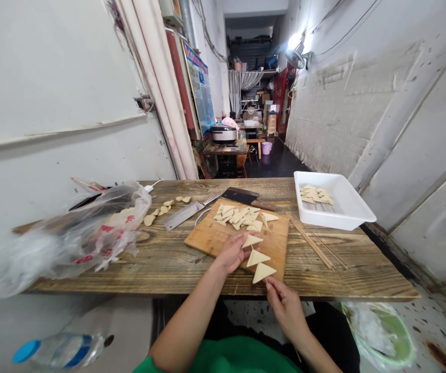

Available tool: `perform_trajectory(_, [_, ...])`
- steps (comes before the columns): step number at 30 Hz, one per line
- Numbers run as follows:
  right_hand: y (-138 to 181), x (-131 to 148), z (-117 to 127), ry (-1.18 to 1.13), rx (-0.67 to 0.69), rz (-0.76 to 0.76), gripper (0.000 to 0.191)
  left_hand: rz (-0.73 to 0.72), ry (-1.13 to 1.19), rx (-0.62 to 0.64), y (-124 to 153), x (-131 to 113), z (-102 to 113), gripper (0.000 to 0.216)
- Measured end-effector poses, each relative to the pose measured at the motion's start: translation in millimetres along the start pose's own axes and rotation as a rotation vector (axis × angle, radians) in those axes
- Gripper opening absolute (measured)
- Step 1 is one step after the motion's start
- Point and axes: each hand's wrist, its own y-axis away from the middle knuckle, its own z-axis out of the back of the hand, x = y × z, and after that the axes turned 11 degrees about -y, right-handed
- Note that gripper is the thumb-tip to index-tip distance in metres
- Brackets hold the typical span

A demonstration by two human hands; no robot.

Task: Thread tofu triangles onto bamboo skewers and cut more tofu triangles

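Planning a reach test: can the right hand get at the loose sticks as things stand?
Probably yes: the sticks lie uncovered right of the board, nothing visible blocking. But the right hand grips a skewer, so likely must free up first.

scuffed white walls (335, 109), dark floor (277, 163)

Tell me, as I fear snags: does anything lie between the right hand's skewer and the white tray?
Yes, all low: from the skewer outward, the board, then loose sticks on the table before the tray.
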Motion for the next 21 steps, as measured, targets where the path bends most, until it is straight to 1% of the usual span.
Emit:
perform_trajectory(3, [0.7,1.3,0.2,0.023,-0.017,0.023,0.031,-0.081,0.052,-0.034,1.0,5.0,-7.4,0.022])
perform_trajectory(6, [1.3,2.3,0.7,0.044,-0.025,0.034,0.033,-0.102,0.080,-0.012,3.0,6.2,-11.3,0.022])
perform_trajectory(14, [3.8,9.4,2.6,0.068,-0.024,0.039,0.036,-0.072,0.025,-0.013,11.3,0.2,-16.3,0.020])
perform_trajectory(21, [5.4,10.3,3.2,0.052,-0.018,0.037,0.035,-0.048,-0.003,0.018,13.2,0.5,-19.0,0.027])
